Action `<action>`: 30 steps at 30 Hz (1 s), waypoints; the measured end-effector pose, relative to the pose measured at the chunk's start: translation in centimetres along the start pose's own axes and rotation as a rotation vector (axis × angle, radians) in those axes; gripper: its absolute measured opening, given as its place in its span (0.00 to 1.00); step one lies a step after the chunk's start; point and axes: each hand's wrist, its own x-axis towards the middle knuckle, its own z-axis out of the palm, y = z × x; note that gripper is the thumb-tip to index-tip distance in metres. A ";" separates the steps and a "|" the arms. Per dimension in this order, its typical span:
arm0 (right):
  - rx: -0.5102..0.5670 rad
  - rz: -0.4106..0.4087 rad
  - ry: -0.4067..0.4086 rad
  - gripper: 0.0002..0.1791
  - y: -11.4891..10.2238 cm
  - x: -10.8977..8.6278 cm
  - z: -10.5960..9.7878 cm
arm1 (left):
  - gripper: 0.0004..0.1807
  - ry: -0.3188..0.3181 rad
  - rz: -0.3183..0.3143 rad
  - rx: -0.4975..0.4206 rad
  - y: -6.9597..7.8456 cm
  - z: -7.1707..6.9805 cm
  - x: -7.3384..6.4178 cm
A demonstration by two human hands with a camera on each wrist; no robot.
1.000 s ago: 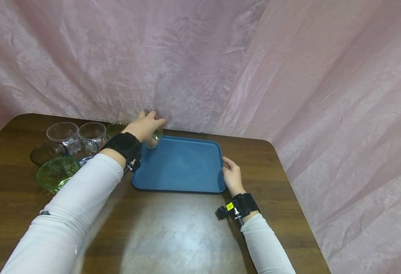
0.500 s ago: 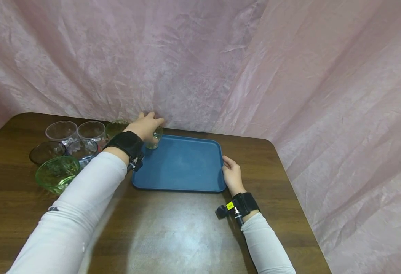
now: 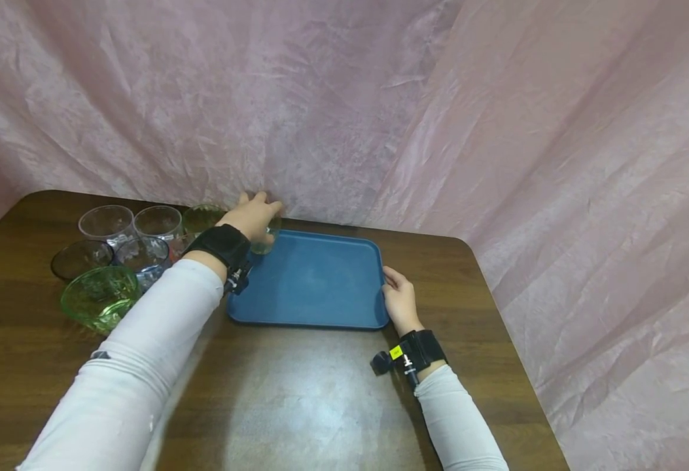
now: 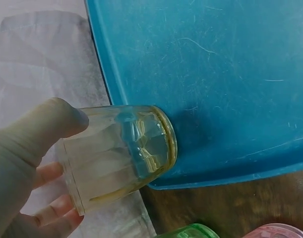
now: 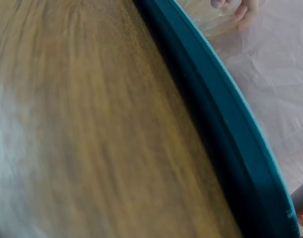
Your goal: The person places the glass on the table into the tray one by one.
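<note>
Jutting from left hand [image 3: 248, 219]: glass [image 4: 122, 153].

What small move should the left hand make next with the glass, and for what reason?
Probably, the left hand should gently settle the yellowish glass flat onto the tray before letting go. It holds the glass by its upper part, the base over the tray's far left corner; whether the base already touches is unclear. The right hand is at the tray's right edge.

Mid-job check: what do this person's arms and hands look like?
Long white sleeves, with a small dark mark on the left one. Black wristbands carry small dark hardware; the right's has a yellow label. Left hand and right hand are bare.
</note>
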 end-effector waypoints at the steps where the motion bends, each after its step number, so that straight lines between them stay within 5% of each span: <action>1: 0.000 -0.003 0.000 0.24 0.0 0.0 0.0 | 0.36 0.001 0.000 -0.004 0.0 0.0 0.0; 16: 0.011 0.002 -0.013 0.24 0.1 -0.1 0.0 | 0.35 0.005 -0.016 0.000 0.2 0.3 -0.7; 25: 0.016 0.012 -0.046 0.24 -2.8 -1.4 -0.3 | 0.34 0.003 -0.009 0.013 0.2 0.4 -0.9; 30: 0.024 0.004 -0.045 0.24 -1.8 -0.9 -0.2 | 0.34 0.005 -0.002 0.031 0.4 0.0 -1.3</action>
